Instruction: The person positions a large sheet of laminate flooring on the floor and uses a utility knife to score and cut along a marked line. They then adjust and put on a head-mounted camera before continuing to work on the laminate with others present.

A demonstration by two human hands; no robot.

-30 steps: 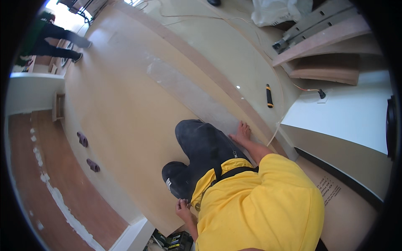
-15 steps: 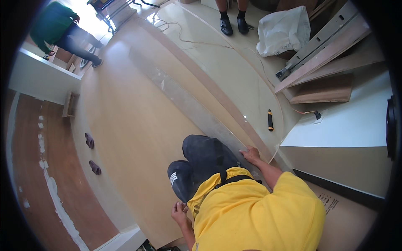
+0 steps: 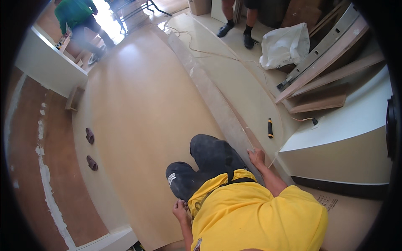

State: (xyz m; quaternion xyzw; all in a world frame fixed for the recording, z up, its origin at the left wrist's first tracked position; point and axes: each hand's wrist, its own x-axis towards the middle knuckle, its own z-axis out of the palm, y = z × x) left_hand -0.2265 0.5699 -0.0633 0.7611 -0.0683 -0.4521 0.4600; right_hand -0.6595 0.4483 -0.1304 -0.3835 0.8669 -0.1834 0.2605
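Note:
I kneel on a large tan wood sheet [image 3: 146, 96] laid over the floor. A long, pale grey, flat strip [image 3: 205, 88] runs along the sheet's right side, from beside my right knee to the far end. My right hand [image 3: 256, 157] is closed on the strip's right edge near its close end. My left hand [image 3: 181, 210] hangs beside my left thigh, fingers curled together; anything in them is too small to make out. A black and yellow utility knife [image 3: 270, 128] lies on the floor tiles, forward and right of my right hand.
Two brown slippers [image 3: 89, 136] sit left of the sheet. A cable [image 3: 217, 55] crosses the tiles. At right are a white sack [image 3: 285, 46], leaning boards [image 3: 322, 100] and a plug [image 3: 315, 121]. One person in green [image 3: 77, 16] stands far left; another's legs [image 3: 250, 25] show far right.
The long strip has shifted right, over to the sheet's right edge, with my right hand at its edge. The person at the far right has stepped. My left hand stays by my thigh.

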